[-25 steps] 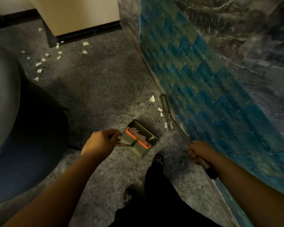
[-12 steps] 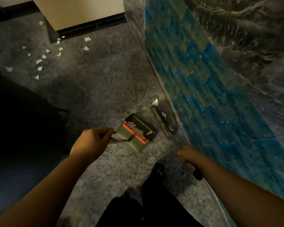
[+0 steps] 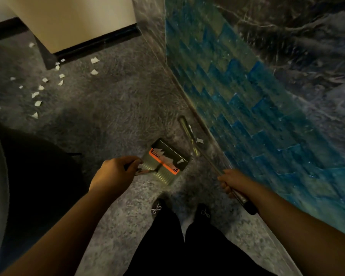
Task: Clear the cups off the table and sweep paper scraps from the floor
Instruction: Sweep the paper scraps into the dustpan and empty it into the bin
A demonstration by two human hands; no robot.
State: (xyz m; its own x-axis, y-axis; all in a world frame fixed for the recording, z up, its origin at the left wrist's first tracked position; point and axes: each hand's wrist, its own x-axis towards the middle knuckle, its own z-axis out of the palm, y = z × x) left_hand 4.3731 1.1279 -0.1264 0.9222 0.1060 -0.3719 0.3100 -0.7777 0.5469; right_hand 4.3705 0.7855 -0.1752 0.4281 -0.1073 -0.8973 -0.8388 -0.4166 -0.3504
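My left hand (image 3: 116, 173) grips the handle of a dustpan (image 3: 165, 161) with an orange comb strip, resting on the grey carpet; white paper scraps lie inside it. My right hand (image 3: 230, 181) grips the metal broom handle (image 3: 213, 168), whose head (image 3: 188, 134) lies along the base of the blue tiled wall. A white scrap (image 3: 200, 140) sits beside the broom head. Several more paper scraps (image 3: 38, 94) are scattered on the carpet at the far left. No cups are in view.
A blue tiled wall (image 3: 247, 96) runs diagonally on the right. A cream cabinet (image 3: 74, 20) with a black base stands at the back. A dark rounded seat (image 3: 18, 176) fills the left side. My feet (image 3: 157, 208) stand just behind the dustpan.
The broom head has swept toward the dustpan along the wall base, carrying the scraps nearer. Both hands keep their holds. The view has shifted slightly.
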